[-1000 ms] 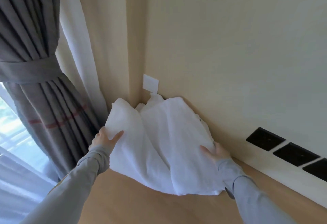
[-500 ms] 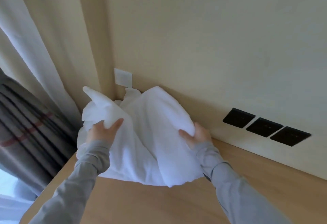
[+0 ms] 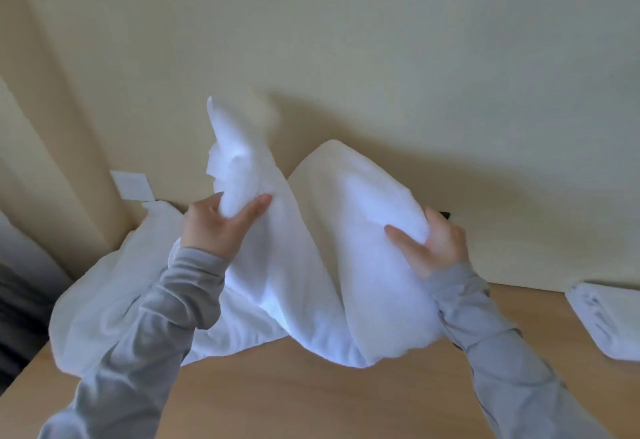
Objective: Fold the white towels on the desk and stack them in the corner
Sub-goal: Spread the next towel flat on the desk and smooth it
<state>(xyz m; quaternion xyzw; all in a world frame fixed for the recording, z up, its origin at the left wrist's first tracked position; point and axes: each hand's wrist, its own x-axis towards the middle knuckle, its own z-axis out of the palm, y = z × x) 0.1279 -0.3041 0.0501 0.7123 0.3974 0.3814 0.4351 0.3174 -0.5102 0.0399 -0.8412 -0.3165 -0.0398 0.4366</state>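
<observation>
A: What is near the white towel (image 3: 311,265)?

B: It is at the table's (image 3: 311,397) far left corner, against the wall (image 3: 346,40). A white wall plate (image 3: 133,186) is behind it, and a white tray (image 3: 609,320) lies at the right edge.

A: And the hands?

B: The left hand (image 3: 214,227) and right hand (image 3: 436,248) have their fingers closed on bunched towel. Compared with half a second ago, both bunches are lifted higher, and the dark sockets are almost hidden.

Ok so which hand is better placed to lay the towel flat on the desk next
Probably the right hand. It grips the towel over bare desk, while the left hand holds a bunched end above more white cloth in the corner.
</observation>
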